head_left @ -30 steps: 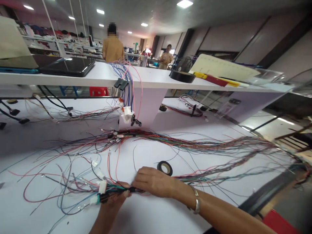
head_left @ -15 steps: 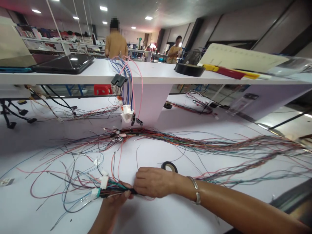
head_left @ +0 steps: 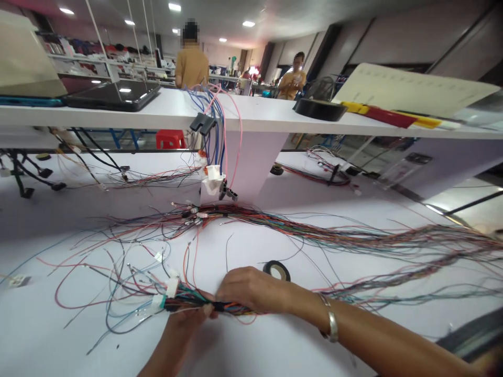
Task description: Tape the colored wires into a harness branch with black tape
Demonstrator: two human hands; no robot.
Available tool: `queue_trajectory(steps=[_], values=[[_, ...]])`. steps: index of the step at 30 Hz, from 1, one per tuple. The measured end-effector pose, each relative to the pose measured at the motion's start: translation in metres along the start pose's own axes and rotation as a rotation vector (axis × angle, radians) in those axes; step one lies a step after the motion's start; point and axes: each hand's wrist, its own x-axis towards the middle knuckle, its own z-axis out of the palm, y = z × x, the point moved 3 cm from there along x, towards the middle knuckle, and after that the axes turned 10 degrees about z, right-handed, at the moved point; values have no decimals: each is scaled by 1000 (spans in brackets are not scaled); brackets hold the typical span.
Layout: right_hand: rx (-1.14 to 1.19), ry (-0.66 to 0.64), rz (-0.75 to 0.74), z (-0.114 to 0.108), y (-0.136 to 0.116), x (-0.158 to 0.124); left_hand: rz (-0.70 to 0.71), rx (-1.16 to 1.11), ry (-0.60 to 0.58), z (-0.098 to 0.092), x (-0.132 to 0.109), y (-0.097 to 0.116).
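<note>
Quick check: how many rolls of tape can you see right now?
4: black near roll on the table, beyond the right hand; wide black roll on the shelf; small roll below, right of the divider; apparently a far-left roll. Others may be hidden.

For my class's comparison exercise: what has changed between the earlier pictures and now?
The right hand has shifted slightly, so more of the wire bundle, with its black wrap and orange wires, shows beneath it. The view has swung left, moving the scene rightward. The left hand still pinches the bundle; the tape roll still lies beyond the right hand.
</note>
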Motion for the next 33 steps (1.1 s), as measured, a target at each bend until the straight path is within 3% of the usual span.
queue_trajectory(steps=[4,11,21,28,33], values=[[-82,-20,-49,5,-3,1,10,-16,-24,0,0,1],[-274,-100,-97,-10,-12,2,-16,-48,-70,-3,2,-4],[-349,-6,-163,0,-8,3,-32,-49,-25,0,0,-2],[-83,23,-64,13,2,9,-22,-66,3,1,-2,2],[172,95,74,14,17,14,-25,-28,-67,3,-3,3]])
